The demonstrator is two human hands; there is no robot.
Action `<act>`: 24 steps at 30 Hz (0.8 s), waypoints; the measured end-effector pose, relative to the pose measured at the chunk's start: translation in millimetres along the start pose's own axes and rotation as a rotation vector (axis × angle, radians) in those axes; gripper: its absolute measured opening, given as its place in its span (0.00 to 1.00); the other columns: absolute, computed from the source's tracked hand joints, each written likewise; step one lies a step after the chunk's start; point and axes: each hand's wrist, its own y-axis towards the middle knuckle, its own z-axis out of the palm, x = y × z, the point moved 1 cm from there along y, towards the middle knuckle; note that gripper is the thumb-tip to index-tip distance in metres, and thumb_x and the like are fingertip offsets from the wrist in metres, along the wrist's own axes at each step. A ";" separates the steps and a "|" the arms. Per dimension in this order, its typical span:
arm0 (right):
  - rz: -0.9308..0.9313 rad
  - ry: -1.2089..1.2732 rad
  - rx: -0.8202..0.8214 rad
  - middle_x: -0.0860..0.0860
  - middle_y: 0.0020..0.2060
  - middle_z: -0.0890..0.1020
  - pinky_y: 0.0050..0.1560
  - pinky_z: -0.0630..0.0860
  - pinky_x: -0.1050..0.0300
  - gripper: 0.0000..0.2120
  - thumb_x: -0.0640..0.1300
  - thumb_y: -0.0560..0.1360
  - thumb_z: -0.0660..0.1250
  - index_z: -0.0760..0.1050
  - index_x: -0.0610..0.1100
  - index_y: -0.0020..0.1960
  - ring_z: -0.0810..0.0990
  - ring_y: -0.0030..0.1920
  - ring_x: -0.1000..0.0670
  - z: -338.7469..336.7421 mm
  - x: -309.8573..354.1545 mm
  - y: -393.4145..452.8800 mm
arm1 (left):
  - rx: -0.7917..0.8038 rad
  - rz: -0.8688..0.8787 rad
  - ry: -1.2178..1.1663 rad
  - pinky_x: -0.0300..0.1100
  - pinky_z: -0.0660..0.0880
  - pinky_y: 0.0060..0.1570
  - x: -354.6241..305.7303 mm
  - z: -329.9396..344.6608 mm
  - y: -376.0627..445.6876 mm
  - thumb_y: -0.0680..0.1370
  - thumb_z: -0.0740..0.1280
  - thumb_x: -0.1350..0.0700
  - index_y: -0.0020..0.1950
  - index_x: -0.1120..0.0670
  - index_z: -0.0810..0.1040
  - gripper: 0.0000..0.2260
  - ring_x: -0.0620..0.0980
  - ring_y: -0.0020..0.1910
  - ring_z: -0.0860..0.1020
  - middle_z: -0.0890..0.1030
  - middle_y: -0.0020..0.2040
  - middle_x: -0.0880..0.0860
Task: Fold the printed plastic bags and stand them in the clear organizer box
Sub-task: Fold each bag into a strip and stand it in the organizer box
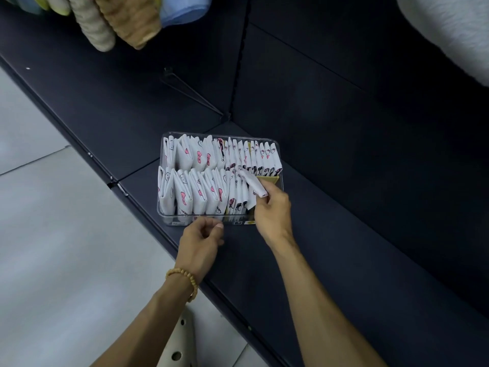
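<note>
Dark shelf [344, 234] fills most of the frame, running from upper left to lower right; pale floor down the left side, plush items [116, 19] hanging at the top left.

Clear organizer box [169, 219] sits mid-frame on the shelf. It holds two rows of folded printed bags [201, 186] standing on edge, back row full. Front row is packed from the left to about two thirds across; a yellow gap [270, 179] shows at its right end.

Right hand [272, 207] is at the right end of the front row, thumb and fingers pinching one folded bag [255, 184] that lies tilted, top leaning left over its neighbours, not yet upright.

Left hand [203, 234] is just below the box's near wall, fingers loosely curled, holding nothing that I can see. Can't tell whether it touches the wall.

Step, as I judge it: inserting a folded bag into the front row, late in the task.

Next move needs: swing the bag vertical, push it down into the gap against the last standing bag, and steady the box if it slides.
</note>
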 end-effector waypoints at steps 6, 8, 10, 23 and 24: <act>0.102 -0.161 0.069 0.44 0.49 0.81 0.47 0.78 0.49 0.13 0.40 0.82 0.54 0.73 0.41 0.62 0.78 0.51 0.42 2.7 -1.1 -3.2 | 0.000 0.009 0.023 0.41 0.74 0.40 0.6 -1.6 -1.0 0.79 0.66 0.59 0.43 0.54 0.77 0.05 0.47 0.35 0.79 0.80 0.38 0.53; 0.064 -0.195 0.043 0.44 0.48 0.81 0.47 0.78 0.49 0.11 0.40 0.82 0.55 0.73 0.41 0.60 0.78 0.51 0.44 2.3 2.6 -1.8 | -0.006 0.011 0.031 0.39 0.74 0.39 0.8 -2.7 -0.8 0.79 0.66 0.59 0.43 0.54 0.77 0.05 0.47 0.35 0.79 0.80 0.37 0.53; -0.029 -0.281 -0.010 0.45 0.43 0.81 0.41 0.76 0.50 0.10 0.40 0.82 0.56 0.75 0.39 0.57 0.78 0.43 0.46 1.8 5.9 -1.0 | -0.007 0.009 0.029 0.39 0.73 0.39 0.8 -2.6 -0.9 0.79 0.65 0.59 0.43 0.54 0.77 0.05 0.47 0.35 0.79 0.80 0.38 0.53; -0.060 -0.293 -0.157 0.53 0.26 0.75 0.29 0.69 0.63 0.17 0.37 0.75 0.69 0.69 0.45 0.29 0.72 0.26 0.56 -3.5 1.1 0.2 | 0.013 -0.001 0.024 0.43 0.74 0.42 0.7 1.3 -2.3 0.79 0.65 0.60 0.44 0.54 0.77 0.05 0.48 0.35 0.79 0.80 0.38 0.53; -0.070 -0.307 -0.156 0.52 0.27 0.76 0.30 0.70 0.61 0.16 0.37 0.75 0.69 0.70 0.44 0.30 0.73 0.28 0.54 -1.3 0.8 0.0 | 0.012 -0.005 0.020 0.43 0.74 0.42 1.3 1.0 -2.4 0.79 0.65 0.60 0.44 0.54 0.77 0.05 0.48 0.35 0.79 0.80 0.38 0.52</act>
